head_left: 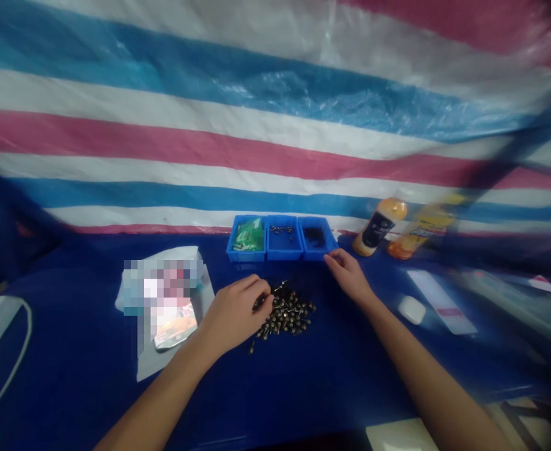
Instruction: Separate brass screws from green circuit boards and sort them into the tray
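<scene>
The left hand (pixel 235 313) is pinching a dark metal fastener (pixel 275 292) off the loose brassy pile (pixel 287 317), while the spread right hand (pixel 348 275) is resting beside three blue plastic bins (pixel 283 255)

A loose heap of small metal screws (pixel 285 316) lies just in front of the blue plastic bins (pixel 283 255). They lie jumbled, with a few strays at its edge.

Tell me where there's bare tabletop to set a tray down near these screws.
The widest bare patch of blue tabletop lies below the screw pile, between the left forearm and right forearm. Another lies left of the white paper packet. It's crowded along the three blue bins, where the left hand and right hand sit.
</scene>
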